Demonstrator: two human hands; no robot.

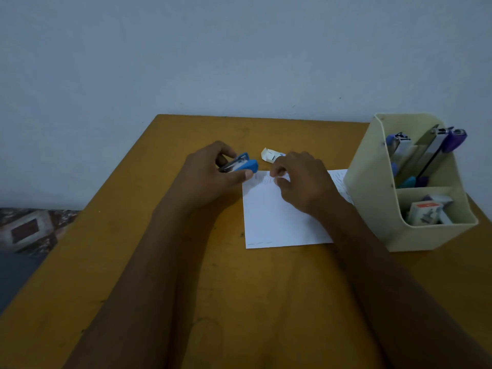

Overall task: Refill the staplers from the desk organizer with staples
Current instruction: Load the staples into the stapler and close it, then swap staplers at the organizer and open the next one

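Right, a pale bare wall fills the upper frame, and below it the ochre table runs down to the bottom edge. At the right edge stands the cream desk organizer, more staplers upright in its back compartment and small boxes in the front one. A sheet of paper lies centre frame. The left hand has its grip clamped on the blue stapler, just left of the paper's top corner. Its long axis points right, straight at the right hand just beside it. That grip is curled over loose staples on the paper. Whether it pinches a strip, I cannot tell. An opened staple box sits just behind.
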